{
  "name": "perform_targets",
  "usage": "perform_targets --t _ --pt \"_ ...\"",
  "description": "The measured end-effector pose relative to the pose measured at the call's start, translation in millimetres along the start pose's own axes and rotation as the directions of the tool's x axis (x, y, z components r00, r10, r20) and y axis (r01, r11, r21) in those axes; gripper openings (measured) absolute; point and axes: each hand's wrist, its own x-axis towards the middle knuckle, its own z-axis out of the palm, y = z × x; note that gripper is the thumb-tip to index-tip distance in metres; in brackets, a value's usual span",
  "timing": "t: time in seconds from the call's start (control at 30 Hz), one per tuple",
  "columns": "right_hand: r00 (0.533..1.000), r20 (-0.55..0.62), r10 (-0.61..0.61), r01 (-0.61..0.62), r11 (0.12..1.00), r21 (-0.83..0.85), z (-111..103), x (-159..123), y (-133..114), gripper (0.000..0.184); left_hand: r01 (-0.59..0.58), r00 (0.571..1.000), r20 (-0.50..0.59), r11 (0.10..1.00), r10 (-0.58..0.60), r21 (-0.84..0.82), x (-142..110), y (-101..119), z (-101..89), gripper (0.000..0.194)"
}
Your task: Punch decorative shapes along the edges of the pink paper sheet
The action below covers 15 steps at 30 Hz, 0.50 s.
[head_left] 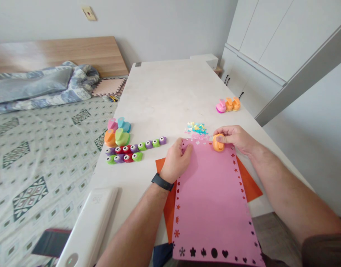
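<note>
A sheet of pink paper [207, 200] has small shapes punched along its edges, among them hearts, stars and flowers. Its near end hangs over the table's front edge. My left hand [178, 159], with a black band at the wrist, pinches the sheet's far left corner. At the far edge, toward the right corner, an orange craft punch [218, 143] sits on the paper, gripped by the fingers of my right hand [233, 138]. Orange paper [249, 181] lies under the pink sheet. Just beyond the far edge is a heap of yellow, blue and pink paper cutouts [197, 129].
Several larger punches [122, 138] and rows of small punches [127, 149] stand on the left of the white table [164, 89]. Three more punches [228, 105] stand at the far right. A long white device [89, 222] lies at the near left, beside a bed [48, 159].
</note>
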Motion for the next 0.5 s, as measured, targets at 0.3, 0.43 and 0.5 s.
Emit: perform_targets --t 0.3,0.43,0.5 --pt "0.999 0.020 -0.040 0.039 0.998 0.043 -1 -6 -7 0.046 0.011 1.000 -0.007 1.000 -0.011 -0.003 0 1 -1.2 0.021" --pt "0.976 -0.189 -0.111 0.129 0.988 0.083 -3 0 -3 0.040 0.014 1.000 -0.019 1.000 -0.014 -0.006 0 1 -1.8 0.021" --pt "0.943 -0.295 -0.153 0.185 0.979 0.084 -7 4 1 0.036 0.020 1.000 -0.017 1.000 -0.020 -0.003 0 2 -2.2 0.022"
